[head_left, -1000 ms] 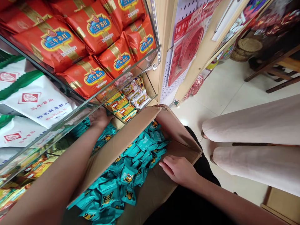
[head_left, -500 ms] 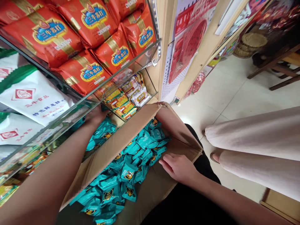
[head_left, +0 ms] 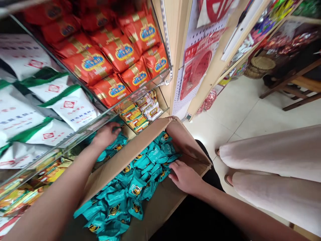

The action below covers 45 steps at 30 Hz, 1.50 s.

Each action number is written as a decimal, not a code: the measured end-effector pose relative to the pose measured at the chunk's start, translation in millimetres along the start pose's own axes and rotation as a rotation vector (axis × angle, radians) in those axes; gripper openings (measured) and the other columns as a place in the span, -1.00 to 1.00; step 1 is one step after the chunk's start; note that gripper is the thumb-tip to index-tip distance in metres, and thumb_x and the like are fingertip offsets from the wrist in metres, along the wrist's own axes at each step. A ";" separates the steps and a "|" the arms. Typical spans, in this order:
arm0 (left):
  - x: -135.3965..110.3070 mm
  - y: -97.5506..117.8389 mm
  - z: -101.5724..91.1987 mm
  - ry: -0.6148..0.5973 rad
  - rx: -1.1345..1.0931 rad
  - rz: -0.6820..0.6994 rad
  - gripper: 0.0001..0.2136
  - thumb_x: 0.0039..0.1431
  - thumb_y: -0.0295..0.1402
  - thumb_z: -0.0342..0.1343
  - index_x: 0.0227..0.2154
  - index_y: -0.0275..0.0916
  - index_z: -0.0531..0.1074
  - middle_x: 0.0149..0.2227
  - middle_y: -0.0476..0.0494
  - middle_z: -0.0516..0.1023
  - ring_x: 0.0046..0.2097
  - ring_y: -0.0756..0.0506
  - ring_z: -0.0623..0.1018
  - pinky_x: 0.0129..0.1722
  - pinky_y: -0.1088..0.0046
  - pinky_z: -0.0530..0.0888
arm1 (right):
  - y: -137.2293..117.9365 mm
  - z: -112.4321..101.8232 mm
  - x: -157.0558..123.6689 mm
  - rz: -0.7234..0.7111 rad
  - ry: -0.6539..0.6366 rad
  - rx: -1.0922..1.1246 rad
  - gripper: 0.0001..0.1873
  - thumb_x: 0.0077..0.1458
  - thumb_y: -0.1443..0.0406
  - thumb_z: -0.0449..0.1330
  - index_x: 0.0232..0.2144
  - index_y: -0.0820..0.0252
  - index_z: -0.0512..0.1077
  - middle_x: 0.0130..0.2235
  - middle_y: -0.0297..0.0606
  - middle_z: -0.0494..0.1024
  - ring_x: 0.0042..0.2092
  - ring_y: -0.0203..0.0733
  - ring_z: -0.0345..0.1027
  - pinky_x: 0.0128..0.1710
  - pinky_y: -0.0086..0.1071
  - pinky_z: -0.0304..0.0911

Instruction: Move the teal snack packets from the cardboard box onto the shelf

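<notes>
An open cardboard box (head_left: 185,137) holds a heap of small teal snack packets (head_left: 150,157). My left hand (head_left: 106,135) reaches over the box's side into the lower shelf compartment, just above more teal packets (head_left: 117,144). Its fingers are loosely bent and apart, and I see nothing in them. Inside the box, at the right edge of the heap, my right hand (head_left: 184,175) rests with its fingertips against the packets. Those fingers are slightly curled, with nothing held between them.
Red cracker packs (head_left: 124,52) and white-and-green bags (head_left: 71,105) fill the glass-edged shelf above. Yellow packets (head_left: 135,117) sit in the neighbouring compartment. A person in pale trousers (head_left: 271,150) stands on the tiled floor at the right. Farther back is a wooden stool (head_left: 296,87).
My left hand has drawn back and up from beneath the glass shelf edge, so more of it shows. My right hand has shifted slightly left onto the packets. The view has tilted upward.
</notes>
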<state>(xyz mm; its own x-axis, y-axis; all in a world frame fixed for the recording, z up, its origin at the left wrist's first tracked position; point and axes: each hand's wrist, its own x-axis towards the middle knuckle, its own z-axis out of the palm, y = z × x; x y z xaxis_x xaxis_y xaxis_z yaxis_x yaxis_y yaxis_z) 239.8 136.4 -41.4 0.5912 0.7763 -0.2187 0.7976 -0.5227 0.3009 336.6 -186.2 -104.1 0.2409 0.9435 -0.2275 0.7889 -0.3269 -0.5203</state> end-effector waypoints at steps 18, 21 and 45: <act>-269.7 3.4 71.4 0.144 -1.031 -0.307 -0.59 -0.13 -0.16 0.14 -0.17 -0.18 0.38 -0.14 -0.17 0.46 -0.17 -0.12 0.47 -0.21 0.41 0.42 | -42.9 15.3 55.0 0.035 0.115 0.454 -0.84 -0.02 0.21 0.07 -0.47 0.21 0.27 -0.53 -0.39 0.31 -0.45 -0.29 0.23 -0.46 -0.48 0.09; -256.5 25.6 74.6 0.137 -1.212 -0.468 -0.55 -0.10 -0.05 0.06 -0.18 -0.22 0.38 -0.19 -0.21 0.46 -0.25 -0.11 0.47 -0.41 0.46 0.42 | -65.2 -4.0 24.1 -0.062 0.013 0.831 -0.78 -0.06 0.15 0.11 -0.51 0.18 0.23 -0.58 -0.46 0.20 -0.53 -0.37 0.08 -0.55 -0.52 -0.01; -262.5 53.6 64.6 0.536 -0.843 -0.160 -0.69 0.07 -0.18 -0.07 -0.66 -0.25 0.16 -0.65 0.06 0.11 -0.55 0.06 0.17 -0.54 0.57 0.19 | -108.6 -0.4 -18.6 -0.116 0.372 0.971 -0.68 0.11 0.13 -0.07 -0.59 0.16 0.05 -0.59 -0.45 0.06 -0.53 -0.37 -0.03 -0.53 -0.50 0.00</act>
<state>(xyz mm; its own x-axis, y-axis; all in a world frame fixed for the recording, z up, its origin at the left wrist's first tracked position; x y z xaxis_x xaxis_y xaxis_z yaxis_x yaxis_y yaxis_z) 135.1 -118.1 -27.8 0.1874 0.9798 0.0695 0.3962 -0.1401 0.9074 246.7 -168.1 -43.0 0.4816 0.8751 0.0481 0.0651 0.0189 -0.9977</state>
